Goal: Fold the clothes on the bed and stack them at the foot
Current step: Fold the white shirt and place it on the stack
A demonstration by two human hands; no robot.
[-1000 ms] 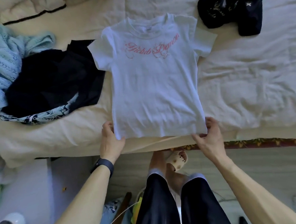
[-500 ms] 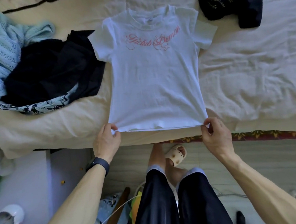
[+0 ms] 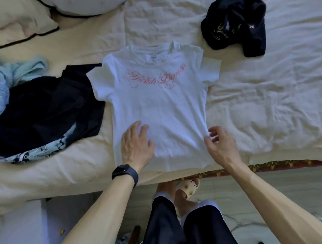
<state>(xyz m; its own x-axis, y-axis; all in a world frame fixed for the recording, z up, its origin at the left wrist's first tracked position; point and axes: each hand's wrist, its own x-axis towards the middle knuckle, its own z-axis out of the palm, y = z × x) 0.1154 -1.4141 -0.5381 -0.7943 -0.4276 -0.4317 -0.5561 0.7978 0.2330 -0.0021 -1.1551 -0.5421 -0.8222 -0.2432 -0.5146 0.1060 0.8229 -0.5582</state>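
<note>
Change: both hands have let go of the hem corners they pinched a moment ago and moved up onto the white T-shirt [image 3: 159,107].
Left hand [image 3: 137,142]: open, fingers straight, palm flat on the shirt's lower part.
Right hand [image 3: 220,142]: fingers loosely curled at the shirt's side edge; whether they pinch cloth cannot be told.
Shirt: spread print-up on the bed [image 3: 268,100], hem lying by both wrists.
Meaning: laying-out looks finished; a side fold probably comes next.
Unfolded: black garment [image 3: 42,114] left of the left hand; dark bundle [image 3: 235,23] well beyond the right.
</note>
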